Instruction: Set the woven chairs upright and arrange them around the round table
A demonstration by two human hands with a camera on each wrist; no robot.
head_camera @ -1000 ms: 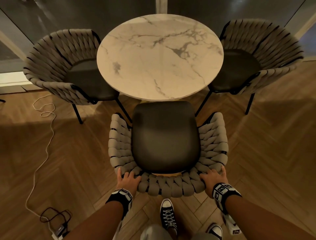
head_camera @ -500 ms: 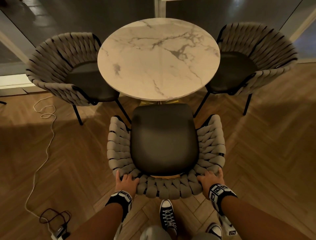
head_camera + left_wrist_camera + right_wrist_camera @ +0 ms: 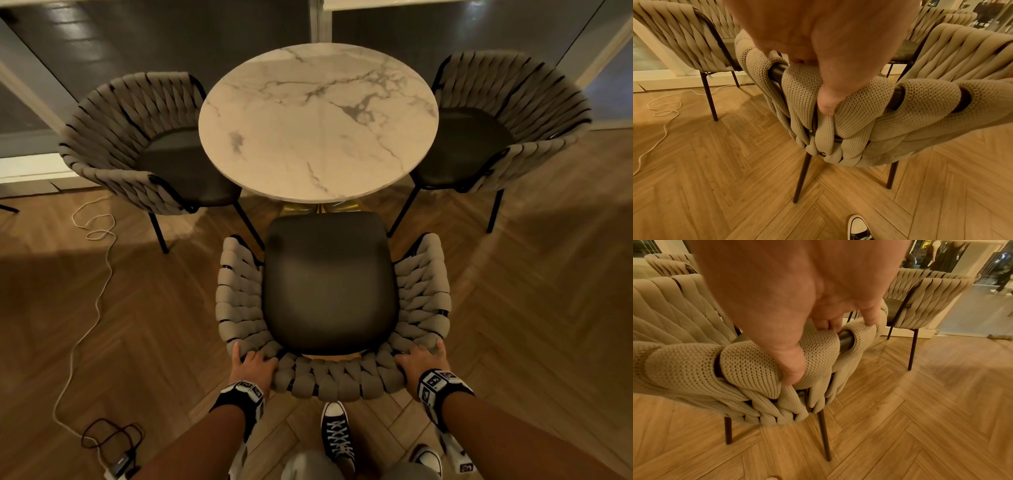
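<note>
Right hand (image 3: 797, 301) has its grip curled over the top rail of the woven chair (image 3: 748, 369), thumb pressed into the knit straps at the back. Chair's upright, its dark legs on the herringbone floor (image 3: 920, 418). Another woven chair (image 3: 927, 293) stands behind, upright too.

Floor: wooden herringbone parquet (image 3: 534, 308), warm brown, with broad dark shadows lying across it at left and right.
Wall side: large dark glass panels (image 3: 164, 44) behind the furniture, set in pale frames (image 3: 317, 20) — dim reflections show in the glass.
Sill: a pale low ledge (image 3: 34, 171) along the foot of the glass at far left.
Cables: a thin white cord (image 3: 99, 284) snakes over the floor at left; a dark cable loop (image 3: 113, 437) lies near a small plug block (image 3: 120, 467) at the bottom left.
Light: dim and warm — brighter patches on the floor near the glass.
</note>
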